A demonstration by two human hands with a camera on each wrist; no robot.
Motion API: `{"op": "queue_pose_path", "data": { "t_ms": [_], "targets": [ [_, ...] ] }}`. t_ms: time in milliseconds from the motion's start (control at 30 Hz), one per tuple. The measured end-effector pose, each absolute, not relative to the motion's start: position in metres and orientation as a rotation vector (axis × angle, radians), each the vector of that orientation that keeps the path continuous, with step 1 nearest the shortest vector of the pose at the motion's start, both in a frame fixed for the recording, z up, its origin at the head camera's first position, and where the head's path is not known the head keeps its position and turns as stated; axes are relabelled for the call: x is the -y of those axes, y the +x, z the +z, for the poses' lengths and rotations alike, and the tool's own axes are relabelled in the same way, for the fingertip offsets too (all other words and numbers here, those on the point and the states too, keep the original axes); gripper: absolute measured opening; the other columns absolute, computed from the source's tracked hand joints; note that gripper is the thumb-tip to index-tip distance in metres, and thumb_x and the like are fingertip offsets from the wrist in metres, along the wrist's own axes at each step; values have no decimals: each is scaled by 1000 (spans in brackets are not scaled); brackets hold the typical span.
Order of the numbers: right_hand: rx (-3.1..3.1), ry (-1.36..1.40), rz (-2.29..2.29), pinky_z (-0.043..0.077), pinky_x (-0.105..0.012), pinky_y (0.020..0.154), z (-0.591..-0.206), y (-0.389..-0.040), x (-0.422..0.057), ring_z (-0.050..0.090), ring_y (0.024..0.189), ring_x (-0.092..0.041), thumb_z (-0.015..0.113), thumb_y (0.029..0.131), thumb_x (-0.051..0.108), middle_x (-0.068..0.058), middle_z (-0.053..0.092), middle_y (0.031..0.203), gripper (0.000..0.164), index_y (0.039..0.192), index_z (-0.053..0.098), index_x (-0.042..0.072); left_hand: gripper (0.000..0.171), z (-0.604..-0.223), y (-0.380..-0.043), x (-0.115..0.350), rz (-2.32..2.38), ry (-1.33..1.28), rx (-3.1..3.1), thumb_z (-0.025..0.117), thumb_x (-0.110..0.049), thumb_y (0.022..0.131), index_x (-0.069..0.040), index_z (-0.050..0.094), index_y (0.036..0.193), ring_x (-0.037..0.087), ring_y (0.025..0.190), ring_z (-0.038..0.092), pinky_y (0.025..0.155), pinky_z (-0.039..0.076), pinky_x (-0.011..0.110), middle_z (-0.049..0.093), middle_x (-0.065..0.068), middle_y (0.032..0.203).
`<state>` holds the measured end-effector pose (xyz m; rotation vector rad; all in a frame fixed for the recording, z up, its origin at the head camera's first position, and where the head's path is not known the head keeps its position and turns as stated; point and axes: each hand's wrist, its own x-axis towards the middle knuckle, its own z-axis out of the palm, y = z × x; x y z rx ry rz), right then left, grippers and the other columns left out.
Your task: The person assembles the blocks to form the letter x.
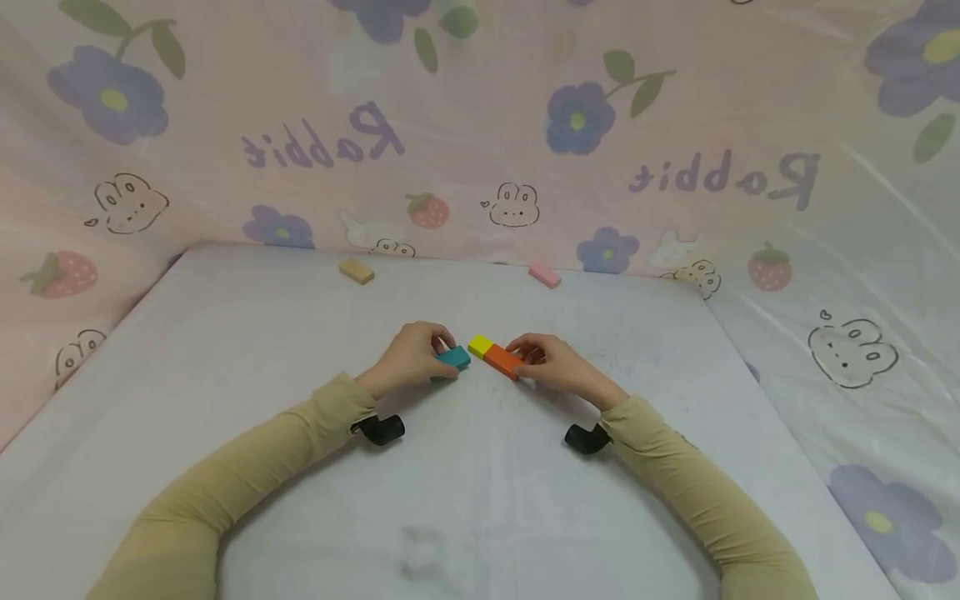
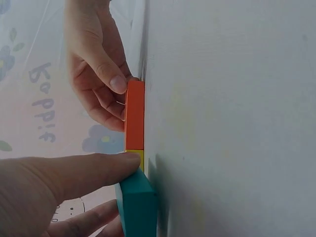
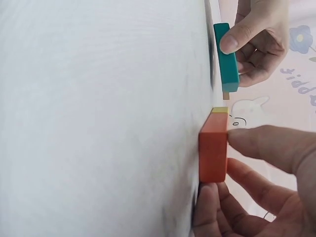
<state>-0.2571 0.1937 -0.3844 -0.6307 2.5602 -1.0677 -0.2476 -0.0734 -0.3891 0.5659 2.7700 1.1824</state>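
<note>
My left hand [image 1: 408,357] pinches a teal rectangular block [image 1: 454,358] between thumb and fingers. In the left wrist view a shadow lies beside this teal block [image 2: 139,207], and whether it touches the table cannot be told. My right hand [image 1: 561,365] holds an orange block [image 1: 503,361] by its near right end, thumb on one side and fingers on the other. A yellow block [image 1: 481,347] lies end to end against the orange one, in line with it on the table. Between the teal block and the yellow one a small gap shows in the head view.
A tan block [image 1: 357,271] lies at the table's back left, and a pink block [image 1: 545,275] at the back right. The white table [image 1: 480,500] meets a patterned curtain [image 1: 465,108] behind and at both sides. Black wrist mounts [image 1: 383,430] hang under both sleeves.
</note>
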Motion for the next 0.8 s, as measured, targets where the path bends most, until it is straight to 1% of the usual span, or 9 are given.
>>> {"op": "queue_pose_path", "data": {
  "t_ms": [267, 533, 600, 800],
  "targets": [
    [-2551, -629, -1084, 47, -34, 78, -384, -256, -193, 55, 93, -24, 66, 90, 13, -11, 60, 105, 33, 122, 60, 5, 35, -390, -247, 64, 1151, 579, -2814, 85, -17, 71, -5, 68, 99, 18, 74, 54, 62, 46, 27, 60, 4, 83],
    [-2538, -644, -1109, 46, -39, 79, -386, -257, -193, 55, 96, -30, 65, 91, 10, -20, 59, 110, 36, 125, 57, -2, 34, -390, -246, 60, 1157, 569, -2823, 85, -17, 70, -5, 69, 98, 17, 73, 54, 61, 46, 27, 60, 4, 82],
    [-2540, -647, -1109, 46, -39, 79, -386, -257, -193, 55, 96, -30, 65, 91, 10, -19, 59, 110, 36, 124, 57, -2, 34, -390, -247, 60, 1154, 566, -2825, 85, -17, 71, -5, 69, 98, 17, 73, 54, 62, 46, 27, 61, 4, 82],
    [-2552, -658, -1093, 47, -36, 81, -385, -257, -193, 55, 94, -25, 65, 91, 12, -12, 60, 106, 32, 121, 60, 4, 34, -391, -247, 58, 1142, 554, -2835, 85, -18, 71, -5, 68, 98, 17, 72, 55, 62, 46, 27, 61, 4, 82]
  ]
}}
